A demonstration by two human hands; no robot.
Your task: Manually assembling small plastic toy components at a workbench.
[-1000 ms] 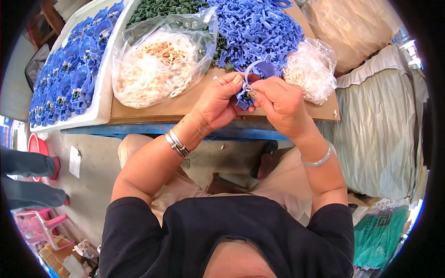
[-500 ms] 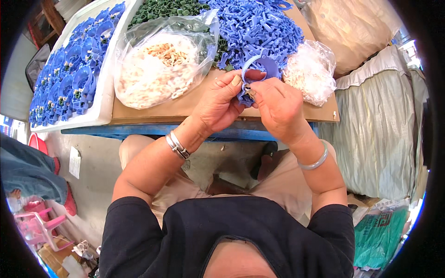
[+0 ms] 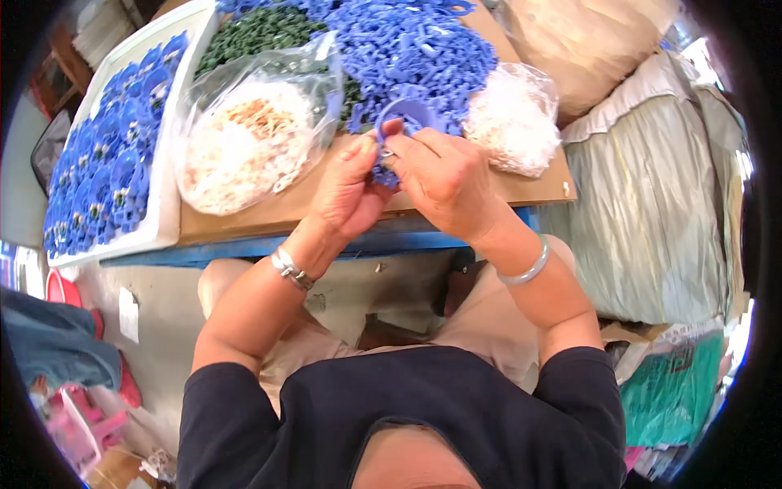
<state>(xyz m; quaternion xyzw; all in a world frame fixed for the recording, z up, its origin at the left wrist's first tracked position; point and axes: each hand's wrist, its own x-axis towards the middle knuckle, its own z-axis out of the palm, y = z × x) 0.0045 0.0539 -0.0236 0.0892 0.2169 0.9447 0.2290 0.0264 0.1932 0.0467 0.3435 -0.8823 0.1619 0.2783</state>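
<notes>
Over the front edge of the cardboard-covered table (image 3: 521, 187), both hands hold one blue plastic part with a ring-shaped band (image 3: 383, 174). My left hand (image 3: 346, 191) pinches its lower left side, thumb uppermost. Against the part's inner side, the bent fingers of my right hand (image 3: 446, 183) are pressed together. A small pale spot shows by those fingertips, too small to name. My right hand covers much of the ring. Behind the hands spreads a heap of small blue plastic parts (image 3: 407, 53).
At the left, a white foam tray (image 3: 169, 208) holds rows of blue ring-shaped parts. A clear bag of off-white pieces (image 3: 236, 159) lies beside green parts (image 3: 261, 39). Another bag of white pieces (image 3: 513, 122) sits right, near large sacks (image 3: 643, 196). Another person's legs (image 3: 57, 338) show left.
The view has shifted, so the table and hands sit farther left in it. My right hand has turned further over the blue part, hiding more of the ring.
</notes>
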